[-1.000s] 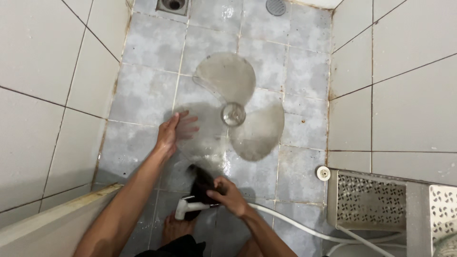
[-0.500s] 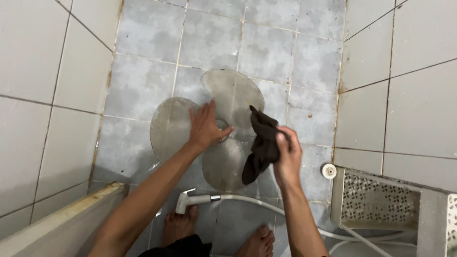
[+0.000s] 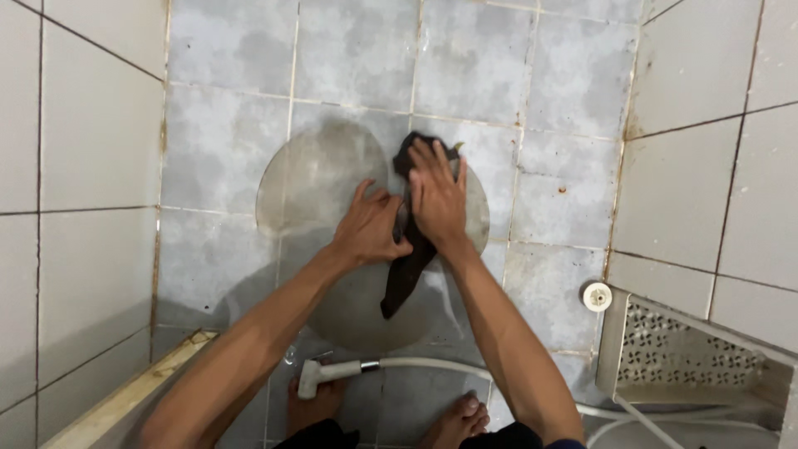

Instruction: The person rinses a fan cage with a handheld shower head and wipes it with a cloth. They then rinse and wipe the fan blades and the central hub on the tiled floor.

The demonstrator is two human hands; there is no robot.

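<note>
A translucent grey fan blade (image 3: 316, 179) with three lobes lies flat on the wet grey floor tiles. My left hand (image 3: 367, 229) presses on its middle, over the hub. My right hand (image 3: 438, 198) lies flat on a dark cloth (image 3: 407, 270) and presses it against the right lobe. The cloth's lower end trails down over the near lobe. The hub is hidden under my hands.
A white hand sprayer (image 3: 320, 374) with its hose (image 3: 432, 363) lies on the floor by my bare feet (image 3: 455, 422). White tiled walls close in left and right. A white perforated plastic piece (image 3: 694, 353) leans at the lower right, beside a small white round fitting (image 3: 596, 296).
My right hand has lifted the cloth from near the sprayer and laid it flat on the blade. My left hand moved to the hub. The view shifted closer over the blade.
</note>
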